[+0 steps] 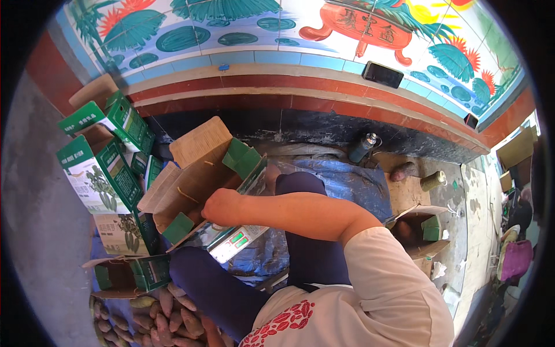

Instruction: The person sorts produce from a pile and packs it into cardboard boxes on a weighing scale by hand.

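My right arm crosses the view from the right. My right hand (222, 207) is down inside an open cardboard box (199, 144), its fingers curled; what they hold, if anything, is hidden. The box has green and white outer sides, and its flaps stand open. It rests on a scale (231, 243) with lit green displays, between my knees. My left hand (213, 332) shows only as a sliver beside my left leg, at the edge of a pile of sweet potatoes (165, 324). Its fingers are hidden.
Several green and white cartons (101, 168) are stacked at the left, with an open box (124, 276) below them. A blue tarp (358, 185) covers the floor. At the right are a bottle (363, 147), a can (432, 180) and another open carton (419, 231). A phone (383, 74) leans against the tiled wall.
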Demonstrator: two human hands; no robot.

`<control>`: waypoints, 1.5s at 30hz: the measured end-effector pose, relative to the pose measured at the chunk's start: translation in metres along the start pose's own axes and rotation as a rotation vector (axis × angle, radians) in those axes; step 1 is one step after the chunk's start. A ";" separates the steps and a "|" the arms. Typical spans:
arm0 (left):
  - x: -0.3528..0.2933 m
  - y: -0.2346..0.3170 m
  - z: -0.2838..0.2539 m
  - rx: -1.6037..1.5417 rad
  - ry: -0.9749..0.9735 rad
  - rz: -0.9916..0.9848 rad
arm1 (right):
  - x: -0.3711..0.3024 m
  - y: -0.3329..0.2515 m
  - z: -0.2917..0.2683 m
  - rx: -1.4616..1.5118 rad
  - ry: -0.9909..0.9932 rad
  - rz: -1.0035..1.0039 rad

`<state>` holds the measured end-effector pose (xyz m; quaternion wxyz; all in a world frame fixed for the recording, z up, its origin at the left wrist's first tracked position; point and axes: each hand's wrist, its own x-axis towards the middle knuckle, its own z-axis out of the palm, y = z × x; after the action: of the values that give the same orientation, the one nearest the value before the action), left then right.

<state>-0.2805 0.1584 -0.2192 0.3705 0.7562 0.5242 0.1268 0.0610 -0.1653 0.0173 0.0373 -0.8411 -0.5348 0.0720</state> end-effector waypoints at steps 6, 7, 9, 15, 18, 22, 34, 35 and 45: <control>-0.005 0.049 -0.029 0.009 0.073 0.025 | 0.004 0.002 0.010 0.049 0.008 0.036; -0.020 0.105 -0.043 -0.113 0.064 0.026 | 0.004 0.003 0.014 0.053 0.018 0.038; -0.039 0.179 -0.063 -0.236 0.074 0.038 | 0.007 0.001 0.014 0.069 0.049 0.012; -0.046 0.286 -0.067 -0.405 -0.103 0.439 | 0.002 0.000 0.010 0.093 0.078 0.044; -0.048 0.323 -0.052 -0.376 -0.167 0.584 | -0.003 -0.003 -0.002 0.065 0.036 0.011; -0.057 0.367 -0.022 -0.122 -0.232 0.781 | -0.003 0.000 0.002 0.058 0.032 0.035; -0.033 0.359 0.021 -0.041 -0.543 0.679 | -0.002 -0.005 -0.001 0.070 0.034 0.004; -0.030 0.352 0.017 -0.073 -0.449 0.725 | -0.006 -0.007 -0.006 0.084 0.041 0.001; 0.016 0.149 -0.023 0.212 -0.054 0.621 | -0.002 0.000 0.007 0.021 0.014 0.040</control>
<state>-0.1830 0.1565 -0.1037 0.2470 0.9174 0.2690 0.1582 0.0593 -0.1671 0.0110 0.0483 -0.8517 -0.5167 0.0724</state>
